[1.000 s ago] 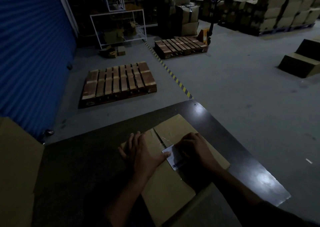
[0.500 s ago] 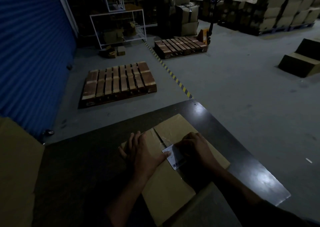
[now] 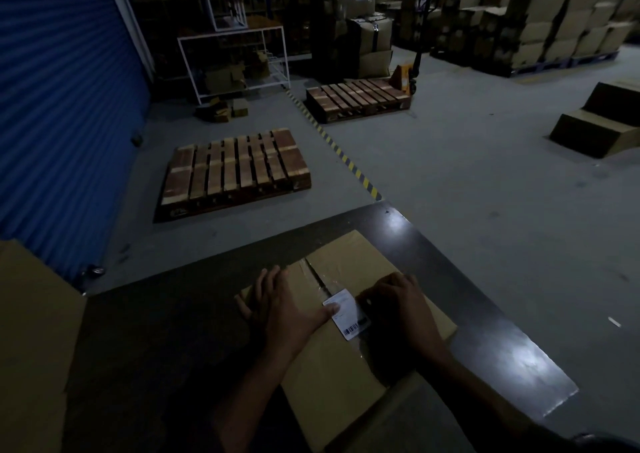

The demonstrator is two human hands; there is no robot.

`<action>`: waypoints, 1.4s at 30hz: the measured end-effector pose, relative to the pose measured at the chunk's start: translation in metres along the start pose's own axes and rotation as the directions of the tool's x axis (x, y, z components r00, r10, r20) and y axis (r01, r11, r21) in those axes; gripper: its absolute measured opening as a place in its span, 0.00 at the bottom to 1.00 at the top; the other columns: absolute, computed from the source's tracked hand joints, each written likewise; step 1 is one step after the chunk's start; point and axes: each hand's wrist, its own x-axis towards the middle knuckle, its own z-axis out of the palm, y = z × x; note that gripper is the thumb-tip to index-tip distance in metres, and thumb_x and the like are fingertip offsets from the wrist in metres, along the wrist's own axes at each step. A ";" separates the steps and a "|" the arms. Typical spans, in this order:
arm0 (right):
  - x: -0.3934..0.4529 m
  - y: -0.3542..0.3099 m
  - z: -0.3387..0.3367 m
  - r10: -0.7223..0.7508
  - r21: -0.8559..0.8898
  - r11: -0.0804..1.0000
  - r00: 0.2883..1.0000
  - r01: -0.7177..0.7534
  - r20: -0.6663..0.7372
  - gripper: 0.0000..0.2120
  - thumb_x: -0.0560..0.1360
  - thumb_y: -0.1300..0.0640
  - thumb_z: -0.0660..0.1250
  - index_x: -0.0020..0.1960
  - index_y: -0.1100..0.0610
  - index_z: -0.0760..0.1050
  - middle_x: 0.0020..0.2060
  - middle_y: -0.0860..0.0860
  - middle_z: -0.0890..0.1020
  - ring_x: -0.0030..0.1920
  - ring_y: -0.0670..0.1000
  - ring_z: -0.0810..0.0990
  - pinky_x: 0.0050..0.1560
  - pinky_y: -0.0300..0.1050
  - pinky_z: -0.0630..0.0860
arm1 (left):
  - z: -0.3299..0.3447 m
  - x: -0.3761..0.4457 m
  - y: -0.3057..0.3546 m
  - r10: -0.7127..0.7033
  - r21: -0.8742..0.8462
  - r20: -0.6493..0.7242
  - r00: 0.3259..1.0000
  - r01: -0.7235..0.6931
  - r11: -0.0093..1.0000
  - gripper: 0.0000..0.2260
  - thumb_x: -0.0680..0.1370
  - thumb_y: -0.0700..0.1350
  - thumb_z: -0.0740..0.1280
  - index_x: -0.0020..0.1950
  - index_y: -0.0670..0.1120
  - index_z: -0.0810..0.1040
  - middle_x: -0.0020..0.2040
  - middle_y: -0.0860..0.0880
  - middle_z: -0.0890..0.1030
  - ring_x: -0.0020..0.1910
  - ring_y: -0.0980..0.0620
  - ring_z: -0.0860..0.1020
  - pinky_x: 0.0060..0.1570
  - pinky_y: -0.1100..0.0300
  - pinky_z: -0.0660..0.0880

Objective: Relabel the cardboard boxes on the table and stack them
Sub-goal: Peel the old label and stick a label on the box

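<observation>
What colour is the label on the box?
White label with a black barcode at its near end, clearest in the head view.

Two bare forearms reach into the lower part of the view, each ending in a bare hand with no glove. The left hand [image 3: 284, 310] shows no ring, watch or band, and neither does its wrist. The right hand [image 3: 401, 309] is likewise unadorned as far as the dim light lets one tell. At the bottom right corner a dark sleeve [image 3: 588, 442], perhaps black, covers the right upper arm.
</observation>
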 end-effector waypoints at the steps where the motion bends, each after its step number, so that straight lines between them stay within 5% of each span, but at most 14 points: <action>1: -0.014 -0.004 -0.002 0.047 -0.072 0.996 0.999 -0.049 -0.027 0.12 0.74 0.40 0.70 0.56 0.39 0.81 0.54 0.39 0.78 0.56 0.47 0.71 0.53 0.41 0.66 | -0.002 0.001 -0.001 0.002 0.001 0.003 1.000 -0.002 1.000 0.66 0.52 0.90 0.53 0.83 0.56 0.54 0.84 0.53 0.54 0.84 0.51 0.48 0.78 0.33 0.39; 5: -0.068 -0.030 -0.004 0.220 -0.121 0.960 0.950 -0.251 -0.220 0.15 0.72 0.45 0.70 0.59 0.39 0.80 0.58 0.40 0.78 0.62 0.50 0.71 0.64 0.55 0.66 | -0.011 0.006 -0.002 0.040 0.190 -0.044 0.998 -0.031 0.981 0.62 0.58 0.90 0.49 0.83 0.52 0.54 0.81 0.47 0.63 0.81 0.44 0.59 0.78 0.33 0.35; 7: -0.070 -0.036 0.000 0.247 -0.055 0.961 0.932 -0.270 -0.265 0.16 0.73 0.47 0.66 0.60 0.42 0.81 0.58 0.44 0.80 0.62 0.53 0.72 0.64 0.54 0.64 | -0.013 0.007 -0.004 0.058 0.198 -0.078 0.995 -0.041 0.979 0.61 0.60 0.89 0.51 0.83 0.51 0.56 0.78 0.45 0.66 0.80 0.43 0.62 0.80 0.35 0.41; 11: -0.042 -0.025 0.001 0.183 0.012 0.983 0.966 -0.184 -0.180 0.15 0.77 0.45 0.66 0.61 0.43 0.82 0.59 0.45 0.80 0.62 0.53 0.73 0.62 0.54 0.68 | -0.018 0.003 -0.014 -0.029 0.116 -0.094 0.995 0.040 0.992 0.57 0.61 0.85 0.60 0.81 0.52 0.58 0.75 0.44 0.66 0.75 0.43 0.65 0.75 0.42 0.61; 16: 0.011 -0.002 -0.002 0.024 -0.048 0.999 1.000 -0.024 -0.018 0.18 0.76 0.42 0.62 0.63 0.42 0.80 0.61 0.45 0.79 0.61 0.54 0.74 0.58 0.47 0.64 | -0.024 -0.015 -0.026 -0.146 0.199 -0.069 0.987 0.157 0.967 0.60 0.57 0.88 0.51 0.80 0.54 0.61 0.76 0.45 0.66 0.76 0.43 0.65 0.73 0.41 0.61; 21: 0.025 -0.013 -0.004 -0.025 -0.028 0.999 0.996 0.027 0.082 0.21 0.74 0.37 0.60 0.61 0.41 0.80 0.61 0.44 0.78 0.60 0.51 0.72 0.60 0.48 0.69 | -0.028 -0.013 -0.016 -0.156 0.157 -0.017 0.988 0.157 0.975 0.60 0.55 0.88 0.55 0.79 0.54 0.61 0.77 0.46 0.67 0.76 0.44 0.65 0.74 0.41 0.60; 28: 0.014 -0.031 -0.002 -0.083 -0.030 0.996 0.989 0.087 0.121 0.20 0.69 0.45 0.75 0.60 0.41 0.81 0.58 0.44 0.77 0.56 0.49 0.71 0.51 0.44 0.62 | -0.016 -0.007 0.009 -0.099 -0.028 0.006 0.995 0.099 0.995 0.59 0.60 0.80 0.71 0.82 0.53 0.55 0.80 0.45 0.62 0.79 0.41 0.61 0.76 0.40 0.60; 33: 0.013 -0.037 -0.004 -0.093 -0.053 0.993 0.986 0.101 0.141 0.21 0.70 0.44 0.74 0.62 0.42 0.79 0.58 0.42 0.75 0.59 0.48 0.68 0.53 0.44 0.57 | -0.016 -0.010 0.003 -0.069 -0.015 -0.040 0.997 0.069 0.998 0.58 0.59 0.82 0.69 0.81 0.54 0.57 0.77 0.46 0.64 0.76 0.42 0.65 0.71 0.42 0.65; 42: 0.013 -0.031 -0.003 -0.076 0.014 0.997 0.992 0.075 0.102 0.19 0.67 0.41 0.69 0.57 0.41 0.82 0.52 0.40 0.76 0.51 0.45 0.69 0.51 0.46 0.65 | -0.013 -0.010 0.004 -0.084 -0.050 -0.034 0.996 0.083 0.995 0.58 0.59 0.81 0.70 0.81 0.54 0.56 0.79 0.45 0.63 0.77 0.41 0.63 0.73 0.40 0.66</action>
